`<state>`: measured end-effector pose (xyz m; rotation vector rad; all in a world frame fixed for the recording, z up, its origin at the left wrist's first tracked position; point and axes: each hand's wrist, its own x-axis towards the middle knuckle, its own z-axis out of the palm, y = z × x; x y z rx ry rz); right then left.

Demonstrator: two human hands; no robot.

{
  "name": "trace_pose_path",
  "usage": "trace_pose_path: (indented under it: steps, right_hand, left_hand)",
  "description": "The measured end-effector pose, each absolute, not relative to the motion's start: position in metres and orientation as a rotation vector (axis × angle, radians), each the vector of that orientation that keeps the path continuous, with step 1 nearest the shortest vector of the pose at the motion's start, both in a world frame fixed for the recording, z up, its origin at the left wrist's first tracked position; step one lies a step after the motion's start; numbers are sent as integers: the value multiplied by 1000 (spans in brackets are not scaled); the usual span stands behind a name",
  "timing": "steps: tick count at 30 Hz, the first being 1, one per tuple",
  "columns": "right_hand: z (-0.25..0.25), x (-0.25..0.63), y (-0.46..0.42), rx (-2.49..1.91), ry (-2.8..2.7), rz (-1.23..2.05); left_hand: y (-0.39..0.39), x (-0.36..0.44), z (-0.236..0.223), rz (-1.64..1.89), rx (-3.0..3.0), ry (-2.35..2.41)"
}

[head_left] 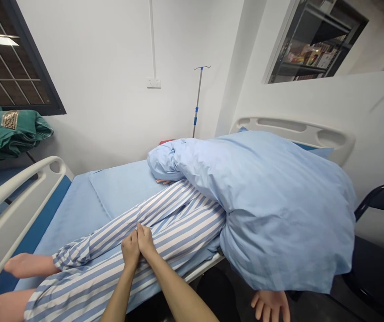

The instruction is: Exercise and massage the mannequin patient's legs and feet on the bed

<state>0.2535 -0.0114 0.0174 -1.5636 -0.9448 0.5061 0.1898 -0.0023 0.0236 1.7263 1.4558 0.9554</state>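
My left hand [130, 248] and my right hand [146, 241] are closed side by side, touching, at about knee height over the legs of a lying figure that looks like a mannequin. Both have curled fingers, and whatever may be inside them is hidden. Below them are blue-and-white striped trousers [192, 228]. Two bare feet, the far foot [32, 265] and the near foot [6, 306], stick out at the left. A light blue quilt [272, 201] is heaped over the upper body. From its lower edge hangs an open mannequin hand [271, 305].
The bed [101, 188] has a pale footboard [49, 174] at left and a headboard [339, 138] at right. Behind it stands an IV pole [198, 94]. A black chair [379, 250] is at the right, and folded green cloth [10, 134] lies at the left.
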Motion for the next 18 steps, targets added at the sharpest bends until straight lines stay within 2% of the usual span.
trace_pose_path:
  steps: [7, 13, 18]
  right_hand:
    - [38, 266, -30, -1691, -1329, 276]
    - [15, 261, -36, -1772, -1266, 272]
    - [13, 266, -32, -1602, -1173, 400]
  left_hand:
    - [-4, 191, 23, 944, 1777, 1410]
    - [-5, 189, 22, 957, 1728, 1448]
    - [-4, 201, 31, 986, 1587, 1403]
